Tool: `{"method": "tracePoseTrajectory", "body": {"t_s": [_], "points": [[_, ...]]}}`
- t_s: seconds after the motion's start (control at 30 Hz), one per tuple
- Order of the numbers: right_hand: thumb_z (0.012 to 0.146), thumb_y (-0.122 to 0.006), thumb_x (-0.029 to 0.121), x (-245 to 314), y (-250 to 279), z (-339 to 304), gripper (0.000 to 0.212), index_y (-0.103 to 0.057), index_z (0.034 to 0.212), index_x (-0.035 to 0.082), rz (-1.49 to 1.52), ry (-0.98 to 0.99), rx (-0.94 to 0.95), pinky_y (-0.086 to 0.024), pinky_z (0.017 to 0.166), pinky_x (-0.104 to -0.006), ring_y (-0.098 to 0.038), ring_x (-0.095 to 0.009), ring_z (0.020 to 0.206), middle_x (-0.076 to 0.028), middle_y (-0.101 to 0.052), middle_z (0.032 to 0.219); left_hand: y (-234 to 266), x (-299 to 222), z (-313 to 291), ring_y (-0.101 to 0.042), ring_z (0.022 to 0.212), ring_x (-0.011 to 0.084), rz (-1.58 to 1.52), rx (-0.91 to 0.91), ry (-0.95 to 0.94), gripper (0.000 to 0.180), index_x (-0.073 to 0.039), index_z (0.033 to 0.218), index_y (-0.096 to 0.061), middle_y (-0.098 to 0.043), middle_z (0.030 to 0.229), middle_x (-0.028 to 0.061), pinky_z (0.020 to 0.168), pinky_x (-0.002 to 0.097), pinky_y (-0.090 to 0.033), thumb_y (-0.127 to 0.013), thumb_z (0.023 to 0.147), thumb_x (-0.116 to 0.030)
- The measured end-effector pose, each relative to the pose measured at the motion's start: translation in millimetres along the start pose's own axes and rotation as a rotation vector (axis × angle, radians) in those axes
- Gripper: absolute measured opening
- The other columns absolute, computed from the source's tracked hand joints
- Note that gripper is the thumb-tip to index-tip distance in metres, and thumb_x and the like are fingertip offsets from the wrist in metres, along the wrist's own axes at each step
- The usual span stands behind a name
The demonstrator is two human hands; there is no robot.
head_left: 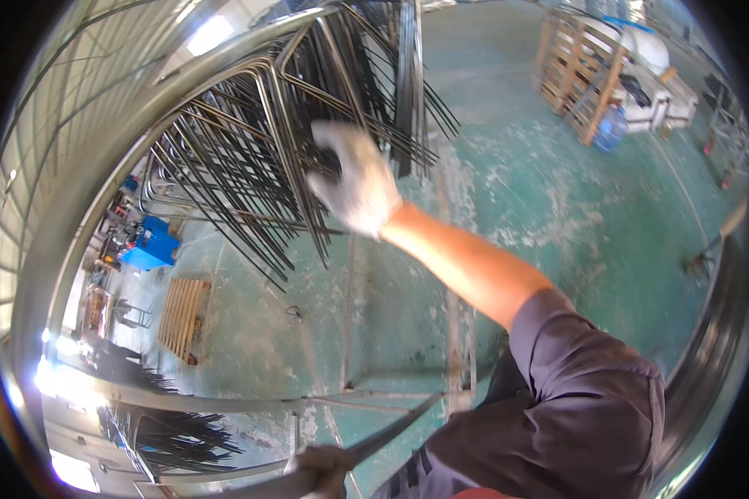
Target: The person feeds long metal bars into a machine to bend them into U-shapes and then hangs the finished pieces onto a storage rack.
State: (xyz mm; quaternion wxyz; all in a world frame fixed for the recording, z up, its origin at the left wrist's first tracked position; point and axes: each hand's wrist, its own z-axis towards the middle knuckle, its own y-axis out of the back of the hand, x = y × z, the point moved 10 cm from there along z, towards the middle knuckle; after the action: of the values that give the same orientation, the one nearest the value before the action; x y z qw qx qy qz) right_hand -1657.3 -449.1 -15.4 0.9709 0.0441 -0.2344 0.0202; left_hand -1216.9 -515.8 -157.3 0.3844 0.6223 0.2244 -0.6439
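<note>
My right hand (pixel 359 179), in a whitish glove, reaches out in front of a hanging bundle of bent metal tubes (pixel 270 108). Its thumb and fingers are apart in a C shape, smeared a little by motion, and nothing shows between them. Dark and shiny, the tubes have rounded bends at the top and long straight legs pointing down. At the lower edge my left hand (pixel 320 467), gloved too and in shadow, is wrapped around a grey metal bar (pixel 395 428) that slants up to the right. Part of that hand is hidden in the dark.
A curved-looking metal rail (pixel 54 208) runs along the left. A wooden pallet (pixel 185 320) and a blue box (pixel 151 244) stand on the green floor (pixel 549 191). Far right are an upright wooden crate (pixel 581 71) and a blue water jug (pixel 612 126). More dark rods (pixel 179 437) lie lower left.
</note>
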Motion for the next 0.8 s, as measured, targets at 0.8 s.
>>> {"method": "tracePoseTrajectory", "body": {"t_s": [0.8], "points": [[0.09,-0.066,0.027,420,412,-764,0.03,-0.073,0.116,0.013,-1.06,-1.799,-0.284,-0.057,0.089,-0.0462,-0.071,-0.041,0.1,-0.022,-0.074,0.106,-48,-50,0,-0.056,0.077,0.0209,-0.049,0.495,-0.523,0.018,-0.002,0.085,-0.056,-0.056,0.082,0.009,0.071,0.0354,-0.049,-0.058,0.089,-0.02]]}}
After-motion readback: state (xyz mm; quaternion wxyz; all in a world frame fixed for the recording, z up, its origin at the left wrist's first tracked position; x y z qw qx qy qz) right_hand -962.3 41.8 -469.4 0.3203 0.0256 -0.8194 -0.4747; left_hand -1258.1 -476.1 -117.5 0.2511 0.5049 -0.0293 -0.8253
